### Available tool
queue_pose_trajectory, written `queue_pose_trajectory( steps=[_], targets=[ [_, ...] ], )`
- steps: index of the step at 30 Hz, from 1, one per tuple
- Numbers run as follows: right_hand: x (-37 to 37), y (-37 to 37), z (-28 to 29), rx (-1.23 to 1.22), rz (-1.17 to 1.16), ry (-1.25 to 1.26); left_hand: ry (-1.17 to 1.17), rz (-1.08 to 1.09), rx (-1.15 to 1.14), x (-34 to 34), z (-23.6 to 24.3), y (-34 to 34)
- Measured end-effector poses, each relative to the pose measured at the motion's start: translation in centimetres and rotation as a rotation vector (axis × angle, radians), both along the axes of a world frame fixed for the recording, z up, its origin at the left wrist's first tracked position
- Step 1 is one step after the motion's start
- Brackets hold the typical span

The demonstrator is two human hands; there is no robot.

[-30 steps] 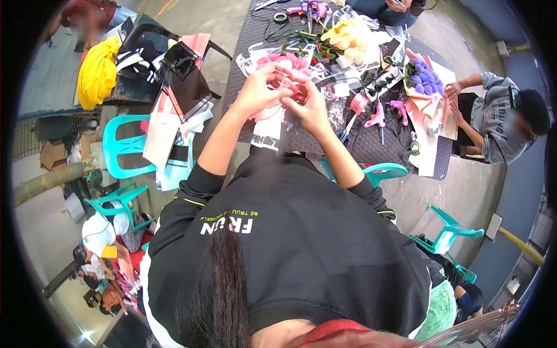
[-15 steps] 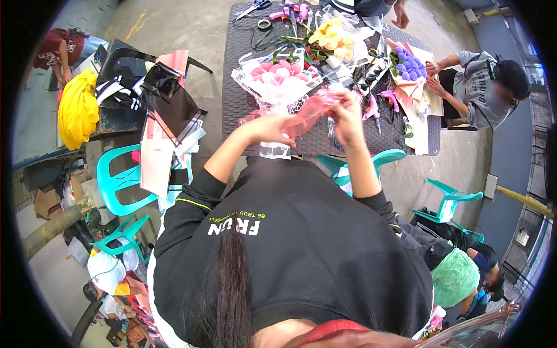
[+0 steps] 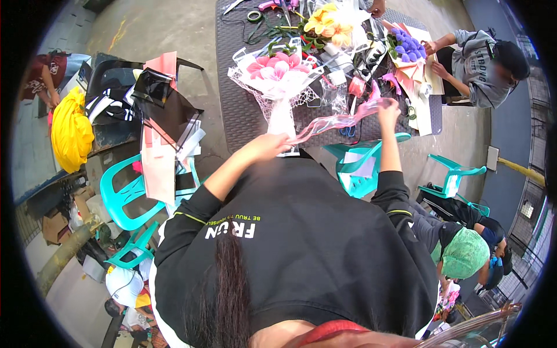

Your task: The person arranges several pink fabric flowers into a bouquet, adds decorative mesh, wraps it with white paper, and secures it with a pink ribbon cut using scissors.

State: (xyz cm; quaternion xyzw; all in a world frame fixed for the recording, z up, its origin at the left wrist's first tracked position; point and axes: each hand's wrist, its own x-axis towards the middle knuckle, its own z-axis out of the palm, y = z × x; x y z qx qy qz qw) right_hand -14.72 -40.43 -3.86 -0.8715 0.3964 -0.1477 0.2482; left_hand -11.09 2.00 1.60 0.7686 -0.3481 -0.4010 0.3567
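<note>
A sheer pink ribbon is stretched between my hands above the near edge of the table. My left hand is closed on its left end, beside the white wrapped stem of a pink flower bouquet. Whether that hand also touches the stem I cannot tell. My right hand pinches the ribbon's other end, raised out to the right. White paper and netting wrap the bouquet, which lies with its flowers away from me.
On the dark woven table lie yellow flowers, a roll of pink ribbon, a tape roll and glue guns. A co-worker at the right handles a purple bouquet. A teal chair holds wrapping paper at left.
My right hand has moved right and slightly down, drawing the bunched ribbon out into a long strip. My left hand has shifted slightly left and down. The head view has shifted a little.
</note>
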Motion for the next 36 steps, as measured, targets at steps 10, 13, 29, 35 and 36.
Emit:
queue_pose_trajectory(
  steps=[10, 13, 29, 35, 36],
  targets=[
    [-2.6, 17.9, 2.2, 0.902, 0.952, 0.225, -0.131, -0.004, -0.108, -0.2, -2.0, -6.8],
    [-2.9, 17.6, 1.0, 0.981, 0.848, 0.228, 0.333, 0.097, -0.017, 0.0, 0.6, -6.1],
    [-1.0, 10.1, -10.0, 0.437, 0.316, 0.178, 0.587, 1.241, -0.056, 2.7, -8.5, -0.1],
    [0.3, 11.0, -7.1, -0.204, 0.521, -0.008, 0.562, 1.255, -0.223, 3.2, -8.8, -2.9],
    [0.6, 11.4, -5.0, -0.233, 0.551, -0.062, 0.555, 1.265, -0.263, 3.0, -9.4, -3.0]
  ],
)
